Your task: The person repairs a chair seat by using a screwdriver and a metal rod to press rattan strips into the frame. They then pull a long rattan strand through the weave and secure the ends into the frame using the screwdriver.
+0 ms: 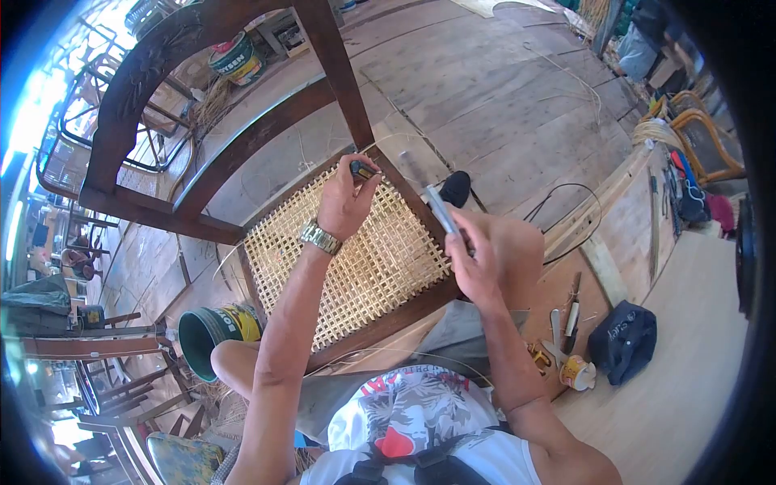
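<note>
A dark wooden chair frame (380, 330) lies across my lap, with a woven cane seat (347, 271) of open mesh. Near the seat's upper corner, by the chair's back post, my left hand (349, 198) is closed around a small dark tool (362, 170) with a yellowish part. A metal watch sits on that wrist. Over the seat's right edge my right hand (475, 257) grips a grey metal bar-shaped tool (440, 210), which points up and left. Loose cane strands stick out around the frame. What the left tool's tip touches is too small to tell.
Beside my left knee stands a green bucket (202, 343). On the right board lie a dark cap (622, 342), a knife-like tool (572, 318) and a yellow-white cup (575, 373). Another bucket (236, 61) and more chair frames stand further off.
</note>
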Available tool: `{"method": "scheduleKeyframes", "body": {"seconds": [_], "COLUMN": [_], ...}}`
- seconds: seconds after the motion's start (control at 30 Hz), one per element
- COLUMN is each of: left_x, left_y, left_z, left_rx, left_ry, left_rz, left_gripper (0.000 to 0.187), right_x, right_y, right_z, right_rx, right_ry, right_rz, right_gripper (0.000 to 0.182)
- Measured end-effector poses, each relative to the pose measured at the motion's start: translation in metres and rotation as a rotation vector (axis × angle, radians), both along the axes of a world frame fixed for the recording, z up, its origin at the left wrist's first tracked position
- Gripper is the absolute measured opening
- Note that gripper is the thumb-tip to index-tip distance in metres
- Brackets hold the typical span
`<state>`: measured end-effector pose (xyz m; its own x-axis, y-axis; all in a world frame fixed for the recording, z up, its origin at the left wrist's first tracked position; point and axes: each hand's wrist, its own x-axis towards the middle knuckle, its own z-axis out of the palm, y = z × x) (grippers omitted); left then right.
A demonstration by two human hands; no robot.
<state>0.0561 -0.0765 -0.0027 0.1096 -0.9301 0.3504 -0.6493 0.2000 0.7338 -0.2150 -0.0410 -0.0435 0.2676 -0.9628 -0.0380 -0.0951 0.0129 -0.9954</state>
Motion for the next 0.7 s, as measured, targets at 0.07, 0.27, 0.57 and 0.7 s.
{"method": "scheduleKeyframes", "body": {"seconds": [0.07,0.27,0.57,0.7], "left_x": [-0.001,-0.005,-0.001,0.002], "left_y": [0.006,0.005,0.008,0.005], "left_z": [-0.004,0.003,-0.001,-0.005], "left_rx": [0.0,0.05,0.025,0.011], "left_ry": [0.055,0.016,0.053,0.065], "left_rz": [0.012,0.018,0.011,0.007], "left_gripper": [0.032,0.031,0.029,0.03], "right_x": [0.002,0.0,0.001,0.004], "right_y": [0.0,0.001,0.006,0.011], "right_z": [0.001,0.01,0.006,-0.002], "right_rx": [0.014,-0.041,0.015,-0.147], "right_ry": [-0.119,-0.072,-0.104,0.099], "right_rz": [-0.07,-0.092,-0.102,-0.022], "right_gripper": [0.04,0.038,0.039,0.039]}}
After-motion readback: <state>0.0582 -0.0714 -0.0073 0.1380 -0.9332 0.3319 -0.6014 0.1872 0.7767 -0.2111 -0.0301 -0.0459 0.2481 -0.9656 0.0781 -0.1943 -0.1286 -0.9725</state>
